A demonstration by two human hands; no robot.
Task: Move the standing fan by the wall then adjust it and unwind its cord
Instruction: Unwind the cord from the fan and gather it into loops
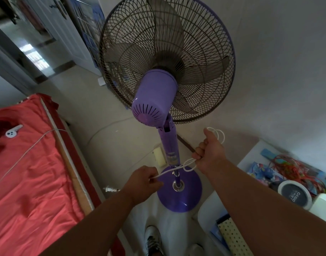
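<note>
A purple standing fan stands close to the wall, its wire cage and grey blades facing away from me and its round base on the floor. A white cord loops around the pole just above the base. My right hand is closed on a bundle of cord loops that stick out above the fist. My left hand pinches a strand of the same cord, stretched between both hands. The plug lies on the floor, left of my left hand.
A bed with a red cover fills the left side. A white table with a tangle of coloured wires, a round tin and other clutter stands on the right. A white container sits beside the base. My shoes show below.
</note>
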